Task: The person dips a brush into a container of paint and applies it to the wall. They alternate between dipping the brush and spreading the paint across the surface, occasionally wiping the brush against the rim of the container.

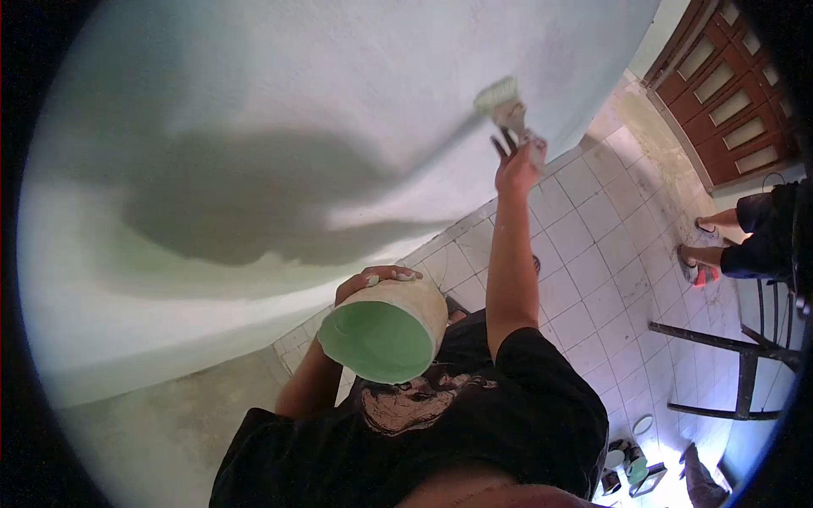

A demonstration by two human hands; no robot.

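A wide paintbrush (506, 100) with pale green bristles is against the wall (381, 85), its handle in my right hand (519, 162) at the end of my outstretched arm. Some of that hand's fingers stick out beside the handle. Close to my chest, my left hand (378, 279) is wrapped round the far side of a round, pale container (428, 305), with whitish paint marks on the fingers. Light green paint (377, 339) shows inside the tilted container. Most of the left palm is hidden behind it.
White floor tiles (584, 245) run along the wall's base. At the right, a person (754, 229) in dark shorts and sandals is near a dark metal frame (745, 372) and a brown wooden door (720, 93). Small containers (627, 461) sit at the lower right.
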